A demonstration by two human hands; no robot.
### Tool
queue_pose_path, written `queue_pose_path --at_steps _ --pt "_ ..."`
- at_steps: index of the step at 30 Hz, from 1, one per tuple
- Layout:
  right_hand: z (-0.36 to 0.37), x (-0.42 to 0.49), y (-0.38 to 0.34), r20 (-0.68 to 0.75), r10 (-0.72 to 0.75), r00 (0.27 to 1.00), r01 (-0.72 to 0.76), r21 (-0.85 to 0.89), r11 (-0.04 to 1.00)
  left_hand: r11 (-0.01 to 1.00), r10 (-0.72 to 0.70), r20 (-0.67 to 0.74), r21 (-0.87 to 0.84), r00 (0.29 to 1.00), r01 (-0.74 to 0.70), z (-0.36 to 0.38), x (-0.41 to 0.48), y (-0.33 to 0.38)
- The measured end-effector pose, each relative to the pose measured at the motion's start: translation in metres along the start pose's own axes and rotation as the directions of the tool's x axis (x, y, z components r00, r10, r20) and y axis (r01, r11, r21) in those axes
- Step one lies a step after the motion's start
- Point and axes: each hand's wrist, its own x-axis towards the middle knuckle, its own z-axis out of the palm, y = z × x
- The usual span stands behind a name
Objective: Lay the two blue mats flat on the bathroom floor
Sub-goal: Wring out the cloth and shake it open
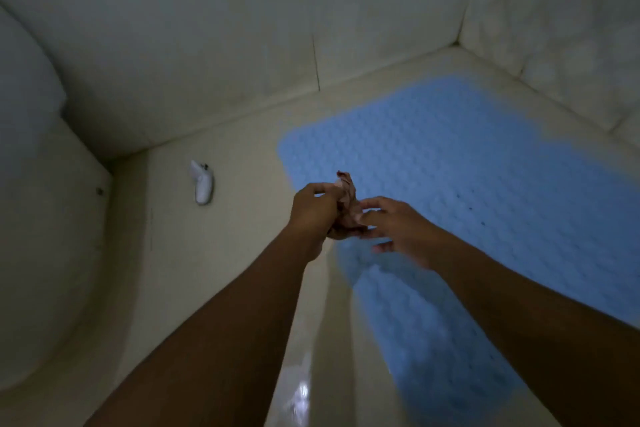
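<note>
Nearest the camera, two bare forearms are seen reaching forward and down over a pale, glossy floor (pixel 242 163), on which a bright glare is caught between the arms. Under the right forearm a blue mat (pixel 426 333) is spread flat on the floor; its surface is covered in small raised bumps, and its near end is blurred and cut off by the arm. Whether it is a separate mat from the one beyond cannot be told, since the meeting line is hidden by the hands.

Above the mat, the left hand (pixel 313 210) is closed around a crumpled brownish rag (pixel 348 196), whose wrinkled top is seen sticking up from the fist. The right hand (pixel 398 229) is held just beside it with fingers spread and loosely curled, the fingertips touching the rag's side; nothing is gripped by it. Both hands are well above the floor and neither touches a mat.

Beyond the hands, the far mat (pixel 467 163) is laid flat with rounded corners, its pebbled, rubbery-looking texture softened by blur and a few dark specks scattered on it. It lies to the right of the hands and runs close to the walls (pixel 242 28), which are plain and off-white and meet in a corner at the upper right. To the left, a small white object (pixel 202 182) lies on the floor near the wall, and a large rounded white fixture (pixel 31 149) fills the left edge.
</note>
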Motion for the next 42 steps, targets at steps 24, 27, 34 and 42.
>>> queue_pose_path --at_steps 24,27,34,42 --pt "-0.091 -0.052 -0.175 0.102 -0.269 0.958 0.278 -0.089 0.956 0.967 0.248 0.062 -0.070 0.967 -0.243 0.043 0.003 0.155" --pt "-0.095 -0.052 -0.171 0.118 -0.304 0.945 0.318 -0.122 0.940 0.974 0.228 0.032 -0.018 0.973 -0.227 0.048 0.001 0.172" --pt "-0.103 -0.045 -0.168 -0.131 -0.417 0.900 0.397 -0.152 0.905 0.981 0.161 0.221 0.066 0.962 -0.180 0.051 -0.003 0.176" --pt "-0.113 -0.040 -0.168 -0.453 -0.291 0.843 0.286 -0.080 0.955 0.990 0.128 0.222 0.035 0.967 -0.140 0.059 -0.007 0.165"
